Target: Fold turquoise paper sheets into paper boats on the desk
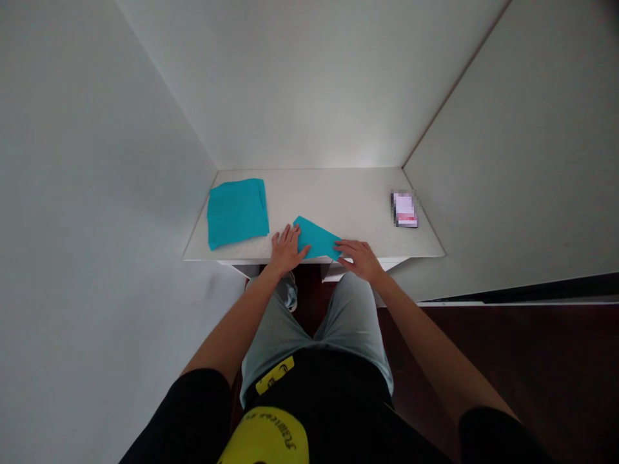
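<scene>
A small folded teal cloth (316, 237) lies at the front edge of a white table (338, 200). My left hand (287, 249) rests flat on the cloth's left end, fingers spread. My right hand (360, 258) lies with its fingers stretched out on the cloth's right end. Neither hand grips anything. A larger stack of teal cloth (236, 211) lies on the table's left side, apart from both hands.
A phone (404, 209) with a lit screen lies on the table's right side. White walls close the table in on the left, back and right. Dark wooden floor shows below, with my legs in grey shorts.
</scene>
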Demonstrator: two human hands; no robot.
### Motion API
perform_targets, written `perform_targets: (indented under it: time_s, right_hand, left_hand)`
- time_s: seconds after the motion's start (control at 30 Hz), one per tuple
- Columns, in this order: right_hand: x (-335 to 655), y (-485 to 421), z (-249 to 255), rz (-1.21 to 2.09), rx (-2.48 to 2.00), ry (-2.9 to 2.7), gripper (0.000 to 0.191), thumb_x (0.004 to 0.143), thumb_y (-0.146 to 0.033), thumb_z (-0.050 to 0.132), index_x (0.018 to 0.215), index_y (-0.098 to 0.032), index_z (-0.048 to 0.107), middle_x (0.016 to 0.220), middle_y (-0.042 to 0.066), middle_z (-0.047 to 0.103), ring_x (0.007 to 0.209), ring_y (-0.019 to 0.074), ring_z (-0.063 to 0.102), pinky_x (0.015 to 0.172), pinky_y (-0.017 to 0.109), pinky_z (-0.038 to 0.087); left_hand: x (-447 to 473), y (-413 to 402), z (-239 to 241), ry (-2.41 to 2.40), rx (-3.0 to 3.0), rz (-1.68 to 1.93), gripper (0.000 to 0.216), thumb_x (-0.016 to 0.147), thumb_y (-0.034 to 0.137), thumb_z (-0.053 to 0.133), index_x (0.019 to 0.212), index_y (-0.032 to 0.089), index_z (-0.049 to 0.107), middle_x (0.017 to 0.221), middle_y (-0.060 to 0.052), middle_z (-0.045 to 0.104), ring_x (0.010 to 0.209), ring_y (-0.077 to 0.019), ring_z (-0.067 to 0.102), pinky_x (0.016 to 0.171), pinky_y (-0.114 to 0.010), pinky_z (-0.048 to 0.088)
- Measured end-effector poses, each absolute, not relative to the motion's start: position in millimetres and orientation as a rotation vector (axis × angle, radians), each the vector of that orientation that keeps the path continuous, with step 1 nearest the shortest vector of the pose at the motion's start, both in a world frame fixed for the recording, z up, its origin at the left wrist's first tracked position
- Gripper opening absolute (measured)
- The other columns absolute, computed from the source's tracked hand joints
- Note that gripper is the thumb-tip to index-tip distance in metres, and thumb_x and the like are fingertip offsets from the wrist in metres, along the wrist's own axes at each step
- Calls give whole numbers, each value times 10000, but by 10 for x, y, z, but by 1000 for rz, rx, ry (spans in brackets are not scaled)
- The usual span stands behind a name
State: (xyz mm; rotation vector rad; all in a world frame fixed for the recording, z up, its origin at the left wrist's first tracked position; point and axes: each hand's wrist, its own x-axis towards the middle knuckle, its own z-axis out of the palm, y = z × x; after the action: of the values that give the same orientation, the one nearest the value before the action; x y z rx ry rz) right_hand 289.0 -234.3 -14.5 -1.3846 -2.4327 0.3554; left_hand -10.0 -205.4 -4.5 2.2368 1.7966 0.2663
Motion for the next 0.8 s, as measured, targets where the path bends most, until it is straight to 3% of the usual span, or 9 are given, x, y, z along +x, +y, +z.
perform_targets:
  time_s: [0.33,0.53,0.7,0.8]
  right_hand:
    - [2727,-2090,-170,443,-1482,-2272,192,1062,-403,683,1077,-283,832,1343,85,788,1224,312,696,1046,499,513]
    - [2661,-1961,-150,359,-1657,-2223,235,1030,-461,722,1140,-275,814,1270,137,718,1193,361,627,1025,531,522]
    - [2652,-2008,-51,255,-1796,-2042,297,1090,-447,583,1152,-234,781,1273,182,717,1189,390,609,1022,576,501]
    - [2552,-2144,261,333,-1742,-1801,364,1117,-447,480,1145,-223,767,1228,180,726,1137,361,643,1030,585,507]
  left_hand:
    - [-122,-2029,-78,1772,2219,244,702,1089,564,496,1714,249,442,1849,-101,340,1743,-318,226,1399,-585,152]
    - [-127,-2040,-72,1758,2233,222,825,1037,660,570,1725,233,416,1858,-119,311,1750,-332,198,1401,-596,136]
    - [-106,-2057,-47,1772,2245,247,818,1031,659,580,1720,247,423,1857,-118,313,1746,-341,210,1401,-605,131]
    - [-88,-2066,-22,1780,2239,232,832,1023,679,590,1724,263,424,1854,-115,323,1747,-347,204,1404,-592,132]
